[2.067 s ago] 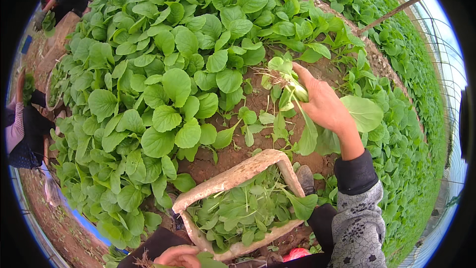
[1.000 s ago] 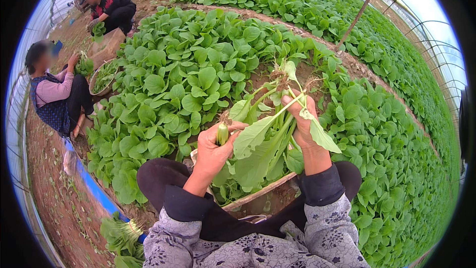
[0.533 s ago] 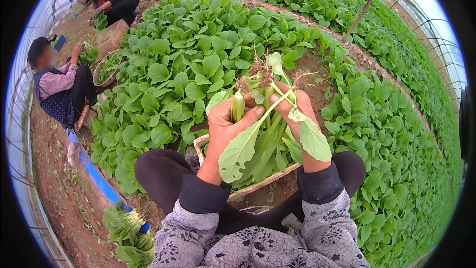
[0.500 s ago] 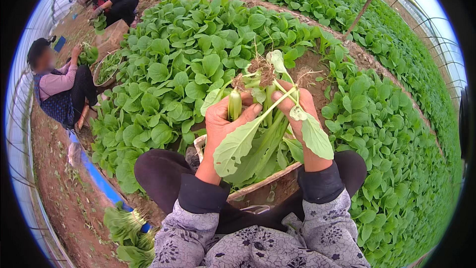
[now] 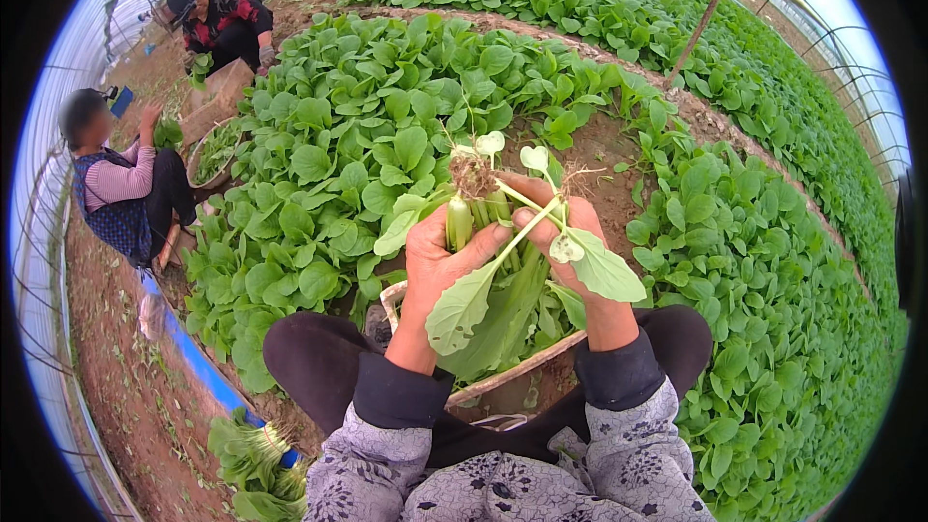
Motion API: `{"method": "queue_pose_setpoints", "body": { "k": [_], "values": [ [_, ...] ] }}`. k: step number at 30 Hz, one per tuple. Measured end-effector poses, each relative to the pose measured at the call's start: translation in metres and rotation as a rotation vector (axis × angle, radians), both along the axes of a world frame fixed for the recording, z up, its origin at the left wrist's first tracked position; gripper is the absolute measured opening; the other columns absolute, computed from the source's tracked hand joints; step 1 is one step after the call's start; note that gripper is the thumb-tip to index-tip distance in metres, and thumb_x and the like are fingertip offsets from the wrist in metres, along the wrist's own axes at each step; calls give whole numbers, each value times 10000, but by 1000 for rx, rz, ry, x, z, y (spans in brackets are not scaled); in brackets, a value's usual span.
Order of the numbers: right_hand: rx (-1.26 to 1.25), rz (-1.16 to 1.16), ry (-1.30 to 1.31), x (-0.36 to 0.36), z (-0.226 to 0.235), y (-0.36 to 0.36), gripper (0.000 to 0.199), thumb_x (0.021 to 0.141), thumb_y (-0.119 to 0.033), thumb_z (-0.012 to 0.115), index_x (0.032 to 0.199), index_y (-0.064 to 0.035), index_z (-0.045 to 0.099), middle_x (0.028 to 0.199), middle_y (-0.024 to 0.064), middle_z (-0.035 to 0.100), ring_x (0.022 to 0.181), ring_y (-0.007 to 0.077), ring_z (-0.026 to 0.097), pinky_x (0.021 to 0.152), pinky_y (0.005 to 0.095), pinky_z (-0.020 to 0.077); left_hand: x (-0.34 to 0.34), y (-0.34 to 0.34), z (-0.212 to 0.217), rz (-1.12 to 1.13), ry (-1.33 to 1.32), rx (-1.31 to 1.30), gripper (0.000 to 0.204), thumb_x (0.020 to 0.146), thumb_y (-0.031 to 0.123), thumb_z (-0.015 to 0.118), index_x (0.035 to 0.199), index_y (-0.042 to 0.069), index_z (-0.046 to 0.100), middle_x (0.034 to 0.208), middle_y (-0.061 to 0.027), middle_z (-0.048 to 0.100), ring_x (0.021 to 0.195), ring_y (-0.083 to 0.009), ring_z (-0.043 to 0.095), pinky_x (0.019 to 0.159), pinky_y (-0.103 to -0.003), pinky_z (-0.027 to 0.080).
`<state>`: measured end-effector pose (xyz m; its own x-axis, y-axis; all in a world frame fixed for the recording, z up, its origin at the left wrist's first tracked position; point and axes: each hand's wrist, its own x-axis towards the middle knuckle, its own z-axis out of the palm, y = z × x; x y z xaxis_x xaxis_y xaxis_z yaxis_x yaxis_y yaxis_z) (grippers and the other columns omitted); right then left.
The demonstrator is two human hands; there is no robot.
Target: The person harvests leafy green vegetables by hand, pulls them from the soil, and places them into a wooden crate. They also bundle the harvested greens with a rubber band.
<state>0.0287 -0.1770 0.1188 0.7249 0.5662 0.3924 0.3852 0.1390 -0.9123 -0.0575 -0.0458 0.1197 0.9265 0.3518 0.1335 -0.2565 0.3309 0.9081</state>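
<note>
My left hand (image 5: 437,266) is closed round a small bunch of leafy greens (image 5: 458,222). Its pale stalks stand upright, and the soil-covered roots (image 5: 473,175) point up and away from me. Against the bunch, my right hand (image 5: 586,230) is closed on loose leaf stalks (image 5: 529,224). From these hang a holed leaf (image 5: 459,312) and a broad pale leaf (image 5: 605,268). More thin roots (image 5: 577,177) show beside the right fingers, but which plant they belong to is hidden. Below both hands is a basket (image 5: 520,368) with greens in it, between my knees.
Dense greens (image 5: 319,164) grow ahead, with more (image 5: 764,358) on the right. Pulled bunches (image 5: 249,454) lie at lower left by a blue strip (image 5: 198,353). Two co-workers (image 5: 126,174) (image 5: 227,24) sit at left near a basket (image 5: 215,157). A pole (image 5: 708,14) stands at far right.
My hands have come closer together, the right one's fingers drawing in toward the roots. The broad leaves have shifted slightly. At far left, the co-workers have changed posture.
</note>
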Motion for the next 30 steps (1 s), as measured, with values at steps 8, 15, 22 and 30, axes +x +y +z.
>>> {"method": "queue_pose_setpoints", "body": {
  "k": [8,15,22,30],
  "values": [
    [-17,63,174,-7,14,-11,482,879,-331,665,1163,55,618,871,32,638,787,109,538,737,273,452,8,10,-10,88,-123,625,174,840,89,755,963,-11,681,745,59,572,666,-37,488,593,-203,425],
    [102,24,338,-6,9,-11,392,892,-290,685,1127,23,667,900,20,675,824,85,578,746,256,473,2,21,4,-148,104,161,116,895,149,712,912,35,699,697,59,587,621,-6,476,537,-199,383],
    [51,87,222,-9,16,-10,336,888,-286,691,1045,9,658,806,7,637,726,70,534,651,255,454,9,18,7,-107,3,514,128,893,135,708,825,31,679,676,75,539,616,-26,466,542,-219,375],
    [407,199,521,2,3,-9,220,873,-100,700,1041,36,662,973,100,708,837,149,678,753,283,551,-1,8,1,-219,372,642,431,826,253,761,1190,58,638,1070,-50,662,961,-113,609,939,-307,456]
  ]
}}
